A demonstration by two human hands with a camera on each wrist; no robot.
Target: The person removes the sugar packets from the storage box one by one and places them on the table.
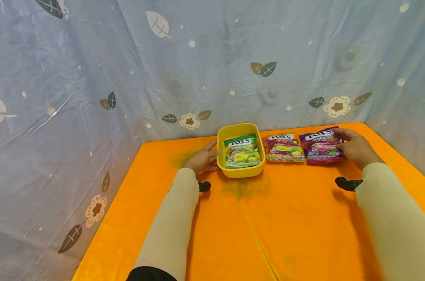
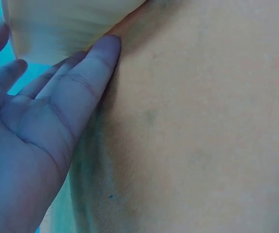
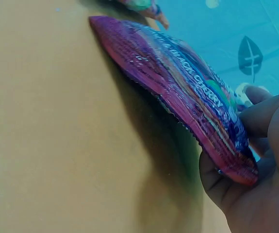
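Note:
My right hand [image 1: 358, 148] grips the right edge of a purple FOX'S Berries candy bag [image 1: 321, 146]. The right wrist view shows this bag [image 3: 178, 92] tilted, its near edge raised off the table, with the thumb above and fingers beneath. A yellow plastic container [image 1: 242, 173] stands to the left, holding a green FOX'S Spring Tea candy bag [image 1: 242, 151]. Against the container's left side rests my left hand [image 1: 201, 159], its fingers fairly straight in the left wrist view. Between container and purple bag lies a red FOX'S Fruits candy bag [image 1: 284, 148].
An orange-covered table [image 1: 268, 226] spreads below the arms, with a crease down its middle. Behind and beside it hangs a grey-blue curtain [image 1: 212, 70] printed with leaves and flowers, close to the table's back edge.

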